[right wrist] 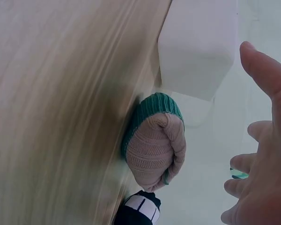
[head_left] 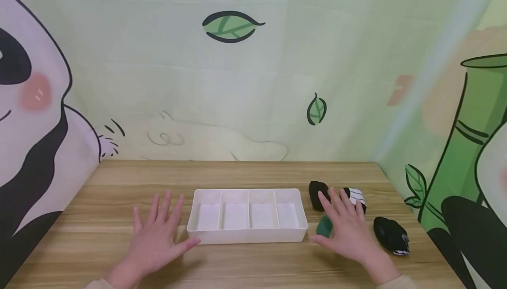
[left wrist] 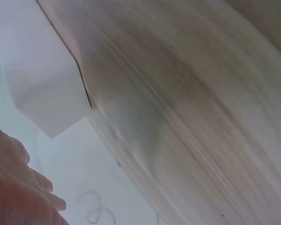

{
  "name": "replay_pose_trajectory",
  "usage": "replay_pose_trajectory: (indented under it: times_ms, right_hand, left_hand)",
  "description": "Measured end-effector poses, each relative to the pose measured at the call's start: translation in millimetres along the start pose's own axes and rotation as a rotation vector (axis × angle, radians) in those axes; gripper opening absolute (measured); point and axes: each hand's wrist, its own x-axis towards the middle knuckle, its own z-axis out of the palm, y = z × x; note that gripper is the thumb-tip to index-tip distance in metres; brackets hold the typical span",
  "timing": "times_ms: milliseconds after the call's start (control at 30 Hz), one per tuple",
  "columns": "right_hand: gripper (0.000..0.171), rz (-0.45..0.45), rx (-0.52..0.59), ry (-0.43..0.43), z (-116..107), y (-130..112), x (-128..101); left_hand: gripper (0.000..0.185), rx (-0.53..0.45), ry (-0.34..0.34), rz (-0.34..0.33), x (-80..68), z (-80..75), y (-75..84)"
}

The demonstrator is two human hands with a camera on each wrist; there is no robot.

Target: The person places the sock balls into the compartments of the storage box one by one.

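Both hands hovered open, nothing gripped; sorting not yet started.
My right hand [head_left: 348, 232] spread over the green-cuffed pink knit sock roll [right wrist: 154, 145], right of the white plastic four-compartment tray [head_left: 247, 235]; a curl-and-grip seemed next. My left hand [head_left: 156, 236] was flat beside the tray. All compartments looked empty, I think.

Worktop [head_left: 245, 262]: wood-grain laminate, light brown, smooth, low sheen. Between the hands, the tray [head_left: 248, 235]: white plastic, smooth, slightly glossy walls and dividers. Under the right hand [head_left: 348, 229], a rolled sock [right wrist: 154, 143]: ribbed knit cloth, green cuff over beige, matt and soft. Just past that hand's fingertips, a black-and-white sock roll [head_left: 355, 197] and a plain black roll [head_left: 318, 193], both matt knit. To its outer side, another black roll [head_left: 391, 235], same cloth. Backdrop [head_left: 253, 82]: printed fabric, matt, faintly creased.
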Motion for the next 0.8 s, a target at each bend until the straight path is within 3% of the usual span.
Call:
replay_pose_trajectory:
  times_ms: [433,633,800]
  right_hand:
    - [0.104,0.026,0.092,0.003,-15,9,1]
    - [0.102,0.017,0.14,0.049,-12,16,-2]
    - [0.102,0.004,0.176,0.085,-6,20,-6]
  left_hand:
    - [0.104,-0.017,0.047,0.03,4.2,-3.4,-2.8]
    - [0.103,-0.067,0.08,0.045,6.9,-4.2,-3.0]
    - [0.099,-0.171,0.138,0.052,10.2,-2.8,-3.2]
